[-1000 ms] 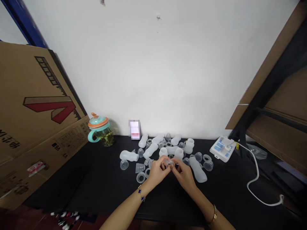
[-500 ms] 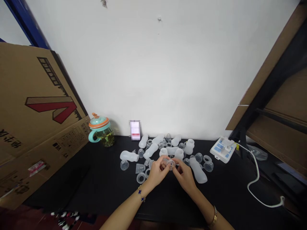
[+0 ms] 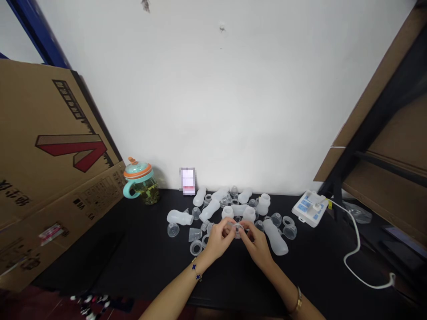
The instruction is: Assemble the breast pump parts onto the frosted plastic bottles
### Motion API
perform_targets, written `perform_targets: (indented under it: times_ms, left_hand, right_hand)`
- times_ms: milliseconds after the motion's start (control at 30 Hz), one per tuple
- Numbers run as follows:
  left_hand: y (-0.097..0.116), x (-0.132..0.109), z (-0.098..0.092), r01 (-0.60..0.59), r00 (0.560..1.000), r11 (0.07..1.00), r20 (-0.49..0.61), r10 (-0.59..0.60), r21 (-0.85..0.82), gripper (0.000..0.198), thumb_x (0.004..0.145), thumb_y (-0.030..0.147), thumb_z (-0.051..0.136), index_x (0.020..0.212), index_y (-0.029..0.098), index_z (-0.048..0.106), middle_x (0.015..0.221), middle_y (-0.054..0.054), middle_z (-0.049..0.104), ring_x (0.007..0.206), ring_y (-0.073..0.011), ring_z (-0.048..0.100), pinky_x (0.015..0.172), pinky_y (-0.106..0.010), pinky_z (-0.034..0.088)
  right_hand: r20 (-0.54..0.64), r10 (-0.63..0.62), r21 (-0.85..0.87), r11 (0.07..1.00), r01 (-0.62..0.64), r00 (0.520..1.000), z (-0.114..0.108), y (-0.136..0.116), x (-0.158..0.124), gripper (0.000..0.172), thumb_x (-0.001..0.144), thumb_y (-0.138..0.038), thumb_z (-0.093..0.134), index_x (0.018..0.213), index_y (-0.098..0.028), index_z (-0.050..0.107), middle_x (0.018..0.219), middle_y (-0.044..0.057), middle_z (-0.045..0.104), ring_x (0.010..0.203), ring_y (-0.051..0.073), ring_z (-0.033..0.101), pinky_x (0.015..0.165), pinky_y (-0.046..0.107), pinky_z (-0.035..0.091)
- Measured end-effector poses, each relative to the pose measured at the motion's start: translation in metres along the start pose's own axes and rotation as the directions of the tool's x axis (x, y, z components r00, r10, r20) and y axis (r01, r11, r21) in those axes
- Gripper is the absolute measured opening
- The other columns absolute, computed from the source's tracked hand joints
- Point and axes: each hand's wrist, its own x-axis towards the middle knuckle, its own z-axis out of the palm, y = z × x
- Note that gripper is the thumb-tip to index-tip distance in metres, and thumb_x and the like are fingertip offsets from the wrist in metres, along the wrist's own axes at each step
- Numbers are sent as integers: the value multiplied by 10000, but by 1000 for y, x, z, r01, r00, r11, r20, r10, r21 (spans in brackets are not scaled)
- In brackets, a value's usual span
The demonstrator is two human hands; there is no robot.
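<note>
Barely anything is shifting since half a second ago; the clear ring-like piece [image 3: 238, 231] is showing its rim at a slightly different tilt between my fingertips, and pretty much everything else is staying put; my left hand [image 3: 220, 238] is pinching it from one side and my right hand [image 3: 256, 242] is gripping the other, both with thumb and fingers curled in; can't tell whether the piece is touching the black surface [image 3: 133, 262], but I'm holding it around the middle, between the near edge and the back edge, just in front of two upright white bottles [image 3: 227, 211] [image 3: 248, 214].

Handling-wise, I'm guessing it's light, and fairly stiff or maybe a bit springy, can't really tell which; smooth clear stuff like that is probably being a bit slippery, so I'm reckoning opposite sides of the rim are the place to hold, without squeezing it out of shape.

Around it, a long white bottle [image 3: 275, 238] is lying toward the right end of the surface; a loose ring [image 3: 195, 247] is lying left of my left hand, with a clear cup [image 3: 195, 234] just behind it; a lidded mug [image 3: 138, 178] is standing near the back-left corner.
</note>
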Motion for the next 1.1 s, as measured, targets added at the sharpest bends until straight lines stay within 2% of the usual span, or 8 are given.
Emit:
perform_targets:
  times_ms: [400, 600, 900, 1100]
  left_hand:
    - [-1, 0, 0, -11, 999, 1000, 37, 10, 12, 187, 936, 340, 559, 976, 176, 641, 547, 38, 574, 479, -111, 501, 509, -209, 354]
    - [-3, 1, 1, 47, 998, 997, 49, -44, -67, 178, 910, 347, 585, 938, 174, 620, 542, 43, 563, 466, -112, 527, 487, -199, 388]
    - [-7, 0, 3, 66, 996, 994, 57, -61, -90, 131, 880, 296, 603, 932, 177, 621, 546, 51, 564, 468, -104, 530, 491, -194, 418]
    - [-8, 0, 4, 92, 995, 989, 49, -87, -117, 85, 846, 246, 613, 892, 176, 605, 513, 70, 533, 435, -87, 498, 472, -181, 394]
  right_hand:
    - [48, 31, 12, 999, -32, 998, 1, 2, 0, 317, 970, -470, 516, 1083, -213, 664, 706, -16, 616, 552, 134, 529, 527, 241, 378]
    - [54, 34, 10, 999, -35, 998, 1, 0, 0, 327, 976, -471, 503, 1086, -209, 664, 715, -14, 622, 560, 135, 540, 531, 243, 377]
    - [54, 19, 9, 1000, -19, 998, 1, 0, -2, 316, 972, -456, 508, 1084, -206, 665, 699, -12, 620, 567, 144, 543, 537, 245, 386]
    - [54, 12, -3, 1000, -12, 998, -1, -3, -1, 291, 966, -428, 513, 1085, -209, 664, 719, -11, 635, 573, 139, 546, 541, 243, 394]
